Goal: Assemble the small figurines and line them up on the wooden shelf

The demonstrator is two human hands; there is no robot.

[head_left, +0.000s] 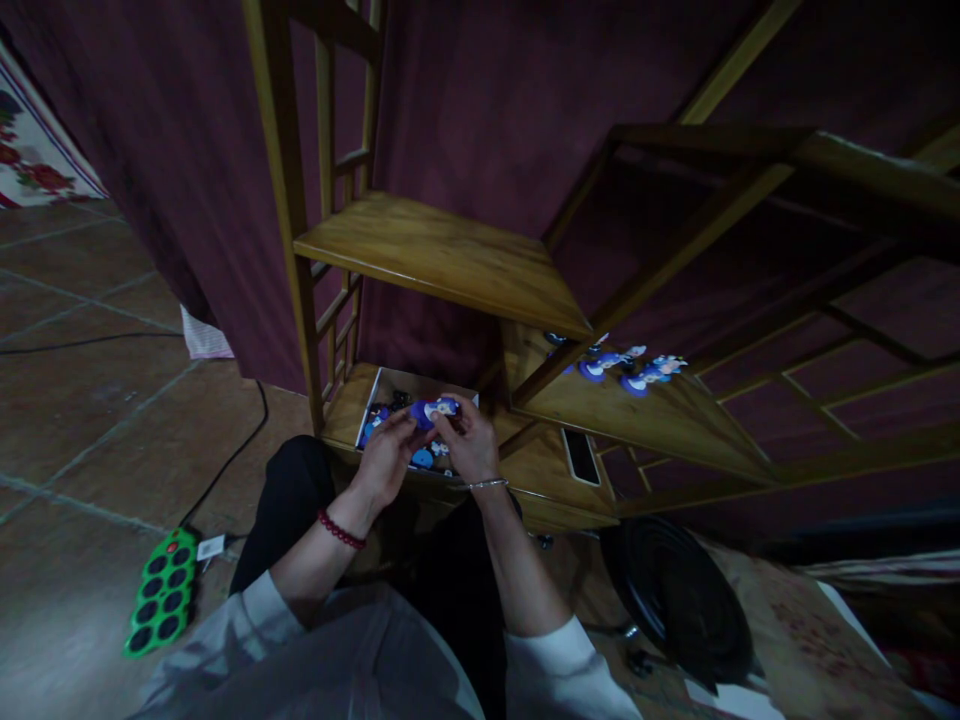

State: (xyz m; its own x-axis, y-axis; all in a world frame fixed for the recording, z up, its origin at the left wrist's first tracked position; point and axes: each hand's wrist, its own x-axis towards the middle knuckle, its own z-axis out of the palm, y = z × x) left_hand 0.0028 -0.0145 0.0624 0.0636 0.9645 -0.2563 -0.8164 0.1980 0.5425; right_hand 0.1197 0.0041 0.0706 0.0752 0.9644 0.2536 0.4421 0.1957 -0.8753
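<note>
Both hands meet over an open box (366, 412) on the low shelf, holding one small purple-and-white figurine (439, 408) between them. My left hand (388, 455) has its fingers closed on the figurine's purple base end. My right hand (472, 440) pinches the same figurine from the other side, thumb on its front. Inside the box lie several small pieces, among them a blue disc (422, 458) and dark bits; the hands hide part of the contents. To the right, several similar figurines (651, 374) stand on a higher shelf, partly hidden by a wooden post.
A wooden shelf unit (442, 255) with posts and an upper board surrounds the workspace. A phone (580, 456) lies on the low shelf at right. On the floor are a green power strip (161, 592) with a cable, and a black round stool (675, 600).
</note>
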